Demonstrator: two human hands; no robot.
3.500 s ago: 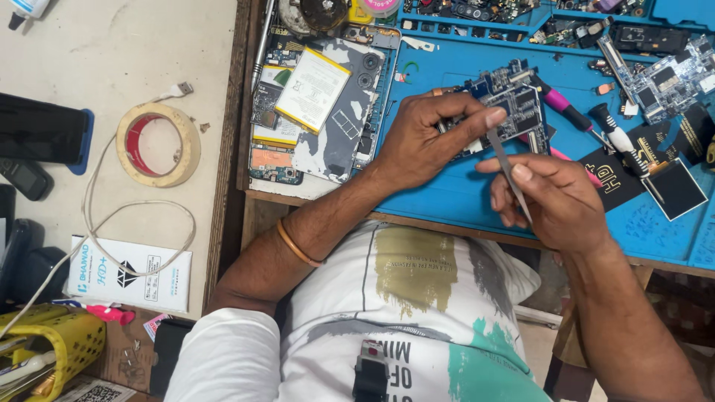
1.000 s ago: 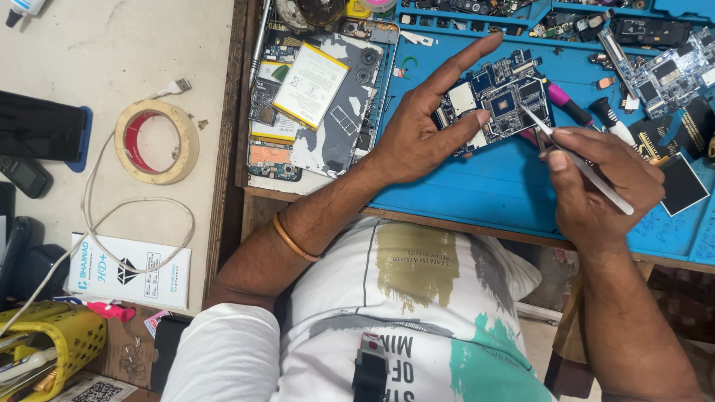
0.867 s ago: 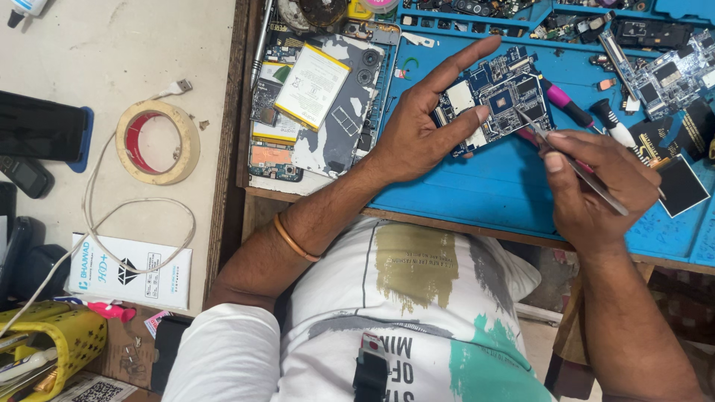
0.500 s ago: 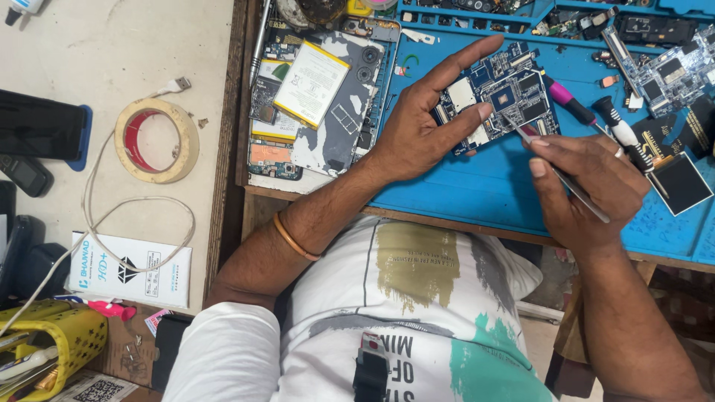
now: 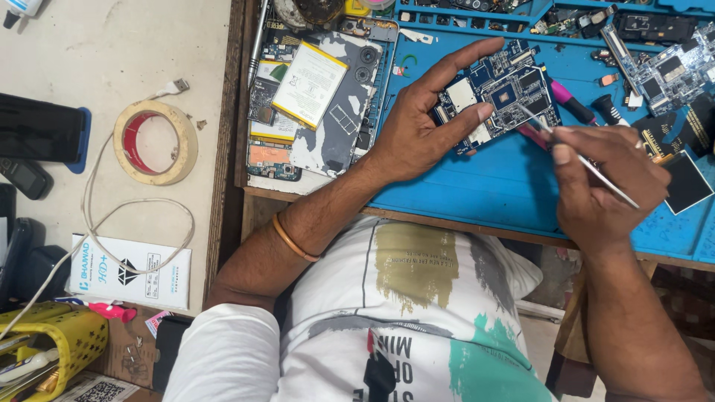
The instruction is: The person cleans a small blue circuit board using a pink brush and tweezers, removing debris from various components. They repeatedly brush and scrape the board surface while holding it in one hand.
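The left hand (image 5: 417, 134) pins a blue circuit board (image 5: 500, 95) on the blue mat (image 5: 477, 186) while the right hand (image 5: 603, 182) holds tweezers (image 5: 577, 155) to it.

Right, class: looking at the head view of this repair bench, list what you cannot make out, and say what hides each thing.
- Head view: where the tweezers tip meets the circuit board is too small to tell.
- The part of the board under the left hand is covered by fingers.
- The right hand hides its grip on the tweezers.
- The yellow basket is cut off by the left edge.
- The parts along the blue mat top edge are too small and cropped.
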